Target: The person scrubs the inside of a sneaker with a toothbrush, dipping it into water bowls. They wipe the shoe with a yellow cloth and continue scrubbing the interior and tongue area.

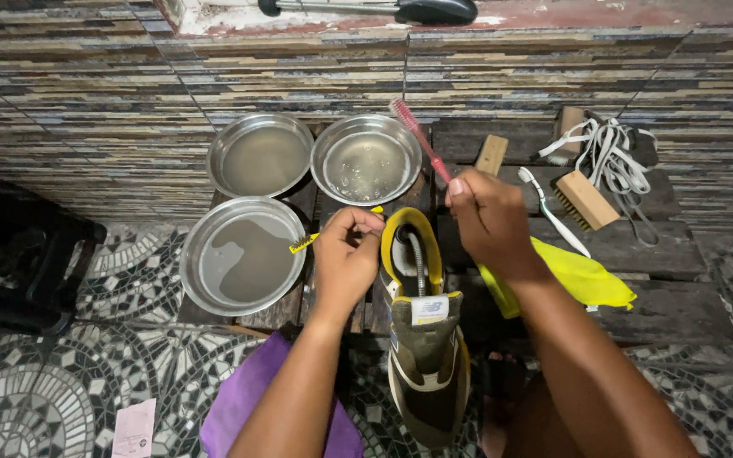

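Your left hand (pixel 345 259) is closed on the yellow collar of the olive sneaker (pixel 424 348), which hangs over the near edge of the table (pixel 680 297) with its toe toward you, and the same fingers pinch a small yellow brush (pixel 305 242). Your right hand (pixel 489 222) is wrapped around the pink toothbrush (pixel 417 136), its bristles raised over the far round pan of soapy water (pixel 365 161). Keep the left grip firm on the collar so the shoe does not twist, and work the bristles in short strokes along the lining, I would judge. Dip lightly so water does not run into the shoe. Two more pans (pixel 243 254) sit at the left edge; the yellow cloth (pixel 587 280) lies just beside your right wrist.
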